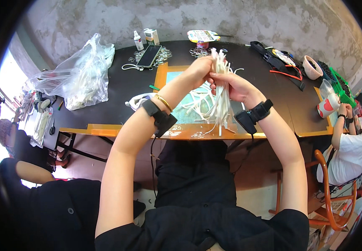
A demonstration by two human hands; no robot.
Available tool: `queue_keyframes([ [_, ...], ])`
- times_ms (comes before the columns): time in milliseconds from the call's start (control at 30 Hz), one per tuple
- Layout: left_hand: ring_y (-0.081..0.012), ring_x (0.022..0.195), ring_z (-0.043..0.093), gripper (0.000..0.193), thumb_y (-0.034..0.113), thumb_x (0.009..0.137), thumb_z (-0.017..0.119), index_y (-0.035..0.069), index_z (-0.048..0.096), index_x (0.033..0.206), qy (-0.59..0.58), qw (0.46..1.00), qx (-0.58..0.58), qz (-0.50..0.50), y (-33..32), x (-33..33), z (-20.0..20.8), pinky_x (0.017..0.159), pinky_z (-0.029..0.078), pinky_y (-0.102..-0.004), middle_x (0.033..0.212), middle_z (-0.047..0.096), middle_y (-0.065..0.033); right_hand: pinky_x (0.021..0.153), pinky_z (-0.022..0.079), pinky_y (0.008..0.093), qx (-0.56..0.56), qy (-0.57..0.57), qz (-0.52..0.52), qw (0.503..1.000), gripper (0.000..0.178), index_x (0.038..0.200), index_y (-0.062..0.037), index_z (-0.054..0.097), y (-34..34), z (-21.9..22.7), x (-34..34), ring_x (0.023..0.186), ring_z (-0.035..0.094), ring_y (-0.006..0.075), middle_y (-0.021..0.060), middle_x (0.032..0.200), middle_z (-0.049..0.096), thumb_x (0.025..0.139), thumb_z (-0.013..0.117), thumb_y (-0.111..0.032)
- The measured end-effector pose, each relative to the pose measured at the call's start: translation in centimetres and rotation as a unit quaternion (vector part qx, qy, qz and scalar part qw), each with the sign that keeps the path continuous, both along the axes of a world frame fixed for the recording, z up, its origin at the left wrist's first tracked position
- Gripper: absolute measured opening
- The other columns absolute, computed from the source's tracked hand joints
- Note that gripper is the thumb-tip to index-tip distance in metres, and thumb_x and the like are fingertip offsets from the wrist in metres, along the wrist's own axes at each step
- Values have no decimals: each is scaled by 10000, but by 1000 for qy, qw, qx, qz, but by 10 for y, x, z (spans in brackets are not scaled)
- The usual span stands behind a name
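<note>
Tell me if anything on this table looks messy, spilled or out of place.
Nothing is spilled or damaged. Both hands, left hand and right hand, grip a bundle of white strips; loose white strips lie scattered beneath on the green mat.

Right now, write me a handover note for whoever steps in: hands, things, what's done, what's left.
Left hand: raised over the table, closed on the top of a bundle of white strips.
Right hand: gripping the same bundle lower down; the strip ends hang toward the dark table.
Loose white strips lie on the green mat beneath.
Clear bag with more white material sits at left.
Done: one bundle gathered.
Left: the loose strips on the mat.
</note>
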State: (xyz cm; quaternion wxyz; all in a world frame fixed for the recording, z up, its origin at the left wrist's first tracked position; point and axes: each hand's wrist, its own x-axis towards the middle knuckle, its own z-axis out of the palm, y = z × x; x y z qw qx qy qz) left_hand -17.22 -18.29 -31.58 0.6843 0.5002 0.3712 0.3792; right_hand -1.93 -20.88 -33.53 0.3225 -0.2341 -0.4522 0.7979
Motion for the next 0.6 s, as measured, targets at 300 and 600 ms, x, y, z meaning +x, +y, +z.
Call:
queue_keyframes([
  [300,-195,1134,475,539,488,891,525,86,452,1243,-13,994,14,-107,-29,7,-9,957,383,-348,1147,531,-71,596,509,266,-85,104,-161,978,129,911,-37,532,36,8,18,617,537,109,23,718,527,911,557,-164],
  [600,-294,1016,568,629,531,844,552,-24,527,1138,324,921,209,47,12,-18,-60,864,452,-381,1119,576,-187,402,341,154,-90,13,-263,960,222,753,-105,445,38,5,103,453,394,16,-50,565,429,855,642,-101],
])
